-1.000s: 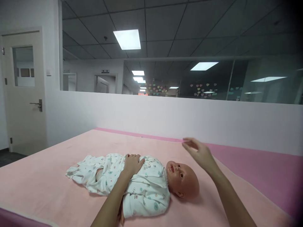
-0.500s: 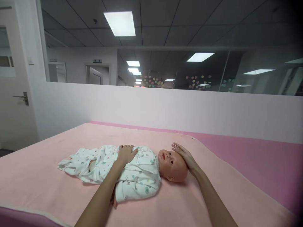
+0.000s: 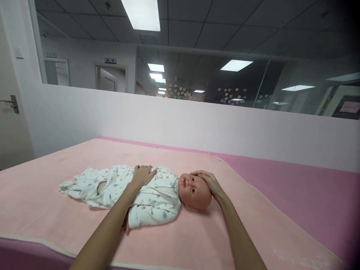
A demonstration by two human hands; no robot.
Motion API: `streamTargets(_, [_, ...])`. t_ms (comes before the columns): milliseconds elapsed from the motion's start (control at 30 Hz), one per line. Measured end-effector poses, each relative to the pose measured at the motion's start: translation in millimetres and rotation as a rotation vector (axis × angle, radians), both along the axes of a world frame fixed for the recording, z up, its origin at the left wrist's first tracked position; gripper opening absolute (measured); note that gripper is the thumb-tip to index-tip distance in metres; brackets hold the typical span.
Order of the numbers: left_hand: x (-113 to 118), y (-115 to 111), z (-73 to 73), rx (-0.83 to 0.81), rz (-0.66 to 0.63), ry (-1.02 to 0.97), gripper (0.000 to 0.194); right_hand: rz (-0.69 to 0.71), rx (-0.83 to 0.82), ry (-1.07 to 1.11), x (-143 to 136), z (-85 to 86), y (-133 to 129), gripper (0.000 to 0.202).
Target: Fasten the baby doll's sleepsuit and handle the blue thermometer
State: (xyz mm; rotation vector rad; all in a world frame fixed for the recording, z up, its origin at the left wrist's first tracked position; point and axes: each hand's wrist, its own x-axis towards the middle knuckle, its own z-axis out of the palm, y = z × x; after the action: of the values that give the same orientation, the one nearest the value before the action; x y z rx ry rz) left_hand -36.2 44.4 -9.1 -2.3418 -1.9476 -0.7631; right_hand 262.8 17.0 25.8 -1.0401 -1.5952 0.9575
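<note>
A baby doll [image 3: 195, 192] lies on its back across a pale pink mat [image 3: 197, 240], its head to the right and its legs to the left. It wears a white patterned outfit [image 3: 157, 200]. On the doll's belly rests my left hand [image 3: 144, 175], open, fingers lying over the cloth. My right hand [image 3: 208, 180] lies open against the top of the doll's head, its fingers over the forehead. The doll's eyes are open and its face is turned up and toward me.
Under the mat is a darker pink surface [image 3: 295, 187], showing at the right and front. A white wall [image 3: 168, 120] with a window above runs behind it. A door [image 3: 12, 131] with a handle stands at the far left.
My right hand has come closer onto the doll's head, its fingers now over the forehead. My left hand stays on the belly. The whole view has shifted slightly.
</note>
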Motion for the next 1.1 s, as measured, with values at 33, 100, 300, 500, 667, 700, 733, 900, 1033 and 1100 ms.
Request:
streamTargets(33, [0.0,-0.1,0.2,-0.004,0.000,0.005,0.048,0.012,0.006,0.009,-0.3,0.2,0.1,0.025])
streamTargets(100, [0.0,-0.2,0.3,0.004,0.003,0.015,0.048,0.023,-0.002,0.017,-1.2,0.5,0.2,0.029])
streamTargets(300, [0.0,-0.2,-0.6,0.021,-0.001,0.020,0.047,-0.014,-0.066,0.104,-2.4,-3.8,4.4,0.039])
streamTargets(500, [-0.4,0.1,-0.6,0.028,0.005,0.024,0.047,0.054,-0.094,0.044,-1.9,-0.4,0.0,0.044])
streamTargets(667, [-0.6,0.6,-0.9,0.023,0.003,0.024,0.047,0.045,-0.117,0.031,-2.7,2.2,-3.9,0.045])
streamTargets(700, [-0.5,0.6,-0.9,0.020,0.004,0.024,0.048,0.034,-0.112,0.041,-2.7,1.5,-3.5,0.045])
streamTargets(733, [-0.5,0.5,-0.9,0.016,0.005,0.023,0.048,0.027,-0.107,0.049,-2.6,0.6,-2.8,0.045])
streamTargets(900, [-0.3,-0.6,0.0,0.017,0.006,0.030,0.048,0.026,-0.099,0.046,-1.2,-2.7,-0.4,0.044])
streamTargets(1033, [0.0,-1.8,0.3,0.016,0.002,0.030,0.048,0.011,-0.091,0.055,-0.6,-3.4,0.4,0.042])
streamTargets(1100, [0.2,-2.1,0.2,0.016,0.004,0.030,0.048,-0.007,-0.064,0.073,-0.5,-4.0,1.3,0.041])
